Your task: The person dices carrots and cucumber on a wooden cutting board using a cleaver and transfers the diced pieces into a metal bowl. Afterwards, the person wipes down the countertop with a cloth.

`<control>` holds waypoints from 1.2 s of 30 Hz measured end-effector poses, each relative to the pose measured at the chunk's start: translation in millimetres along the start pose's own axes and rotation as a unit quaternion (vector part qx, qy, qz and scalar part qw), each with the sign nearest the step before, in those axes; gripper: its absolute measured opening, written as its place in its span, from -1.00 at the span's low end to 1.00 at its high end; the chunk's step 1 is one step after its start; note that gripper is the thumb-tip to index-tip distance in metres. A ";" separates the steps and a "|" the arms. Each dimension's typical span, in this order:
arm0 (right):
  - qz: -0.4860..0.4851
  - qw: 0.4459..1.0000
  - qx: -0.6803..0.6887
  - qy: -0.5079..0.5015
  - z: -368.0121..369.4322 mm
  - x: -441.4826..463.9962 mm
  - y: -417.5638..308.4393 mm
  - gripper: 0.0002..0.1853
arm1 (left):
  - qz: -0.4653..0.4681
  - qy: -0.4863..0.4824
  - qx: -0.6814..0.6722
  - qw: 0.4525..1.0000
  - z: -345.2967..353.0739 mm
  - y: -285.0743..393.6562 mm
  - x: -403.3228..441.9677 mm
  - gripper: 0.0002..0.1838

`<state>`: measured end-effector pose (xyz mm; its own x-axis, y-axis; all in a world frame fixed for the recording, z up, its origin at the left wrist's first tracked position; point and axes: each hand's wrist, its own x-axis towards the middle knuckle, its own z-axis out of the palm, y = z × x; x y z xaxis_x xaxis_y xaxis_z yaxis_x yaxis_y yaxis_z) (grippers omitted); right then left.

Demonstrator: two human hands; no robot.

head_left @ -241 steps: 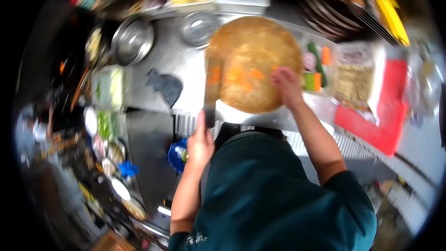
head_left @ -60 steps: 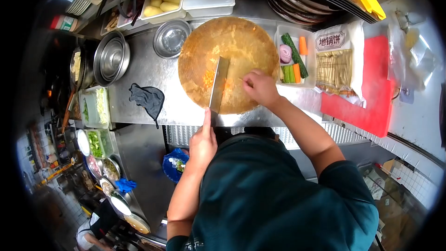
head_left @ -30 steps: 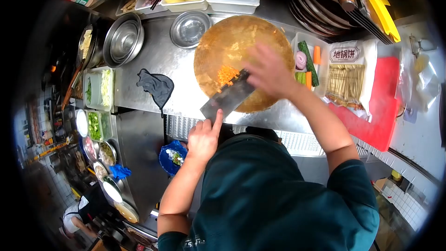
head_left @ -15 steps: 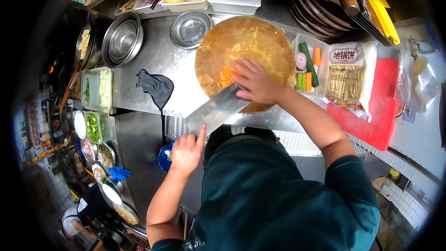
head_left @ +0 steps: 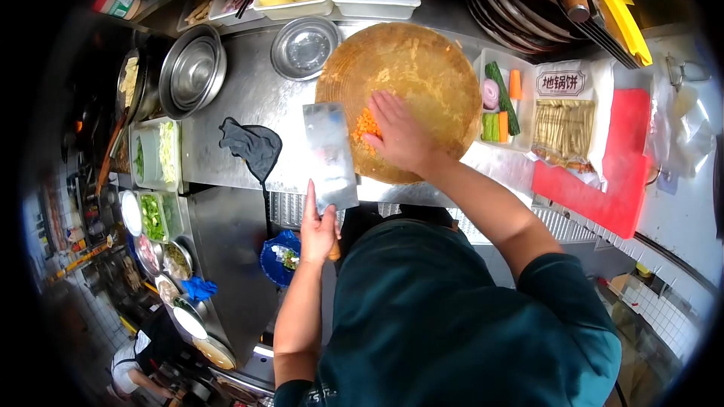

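My left hand (head_left: 320,237) grips the wooden handle of a cleaver (head_left: 330,154), with the index finger stretched along the blade. The wide blade lies beside the left edge of a round wooden chopping board (head_left: 430,68), partly over it. A small heap of diced carrot (head_left: 367,126) sits on the board, close to the blade. My right hand (head_left: 403,136) rests over the board at the right side of the heap, its fingers stretched out and its palm down. Some carrot under the right hand is hidden.
Right of the board stands a tray (head_left: 507,139) of cut vegetables, near a red cutting board (head_left: 603,196). A metal bowl (head_left: 305,48) and a black cloth (head_left: 255,152) lie leftward. Below hangs a blue basket (head_left: 273,264). Another person (head_left: 132,365) is at lower left.
The cleaver has swung from a slant across the board's lower edge to nearly upright at its left side. My right hand has shifted slightly left, beside the carrot.
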<state>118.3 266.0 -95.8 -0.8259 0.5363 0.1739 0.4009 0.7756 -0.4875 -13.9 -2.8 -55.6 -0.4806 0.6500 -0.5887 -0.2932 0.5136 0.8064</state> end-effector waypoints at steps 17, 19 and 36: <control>0.115 0.987 0.052 0.102 25.1 14.2 -34.4 -0.26 | 0.022 -0.063 0.030 0.997 49.8 15.0 21.5 -0.09; 0.122 0.984 0.067 0.114 25.0 13.7 -34.2 -0.26 | 0.022 -0.064 0.032 0.997 57.1 19.7 22.7 -0.09; 0.277 0.417 0.801 0.328 -57.1 32.8 9.8 -0.43 | 0.364 -0.025 0.551 0.750 164.3 163.6 -57.3 -0.14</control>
<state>117.8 310.2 -46.0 -0.2858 0.8690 -0.4041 -0.7554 -0.4637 -0.4630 101.5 136.0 100.7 -0.1419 0.9891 -0.0384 0.9072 0.1455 0.3948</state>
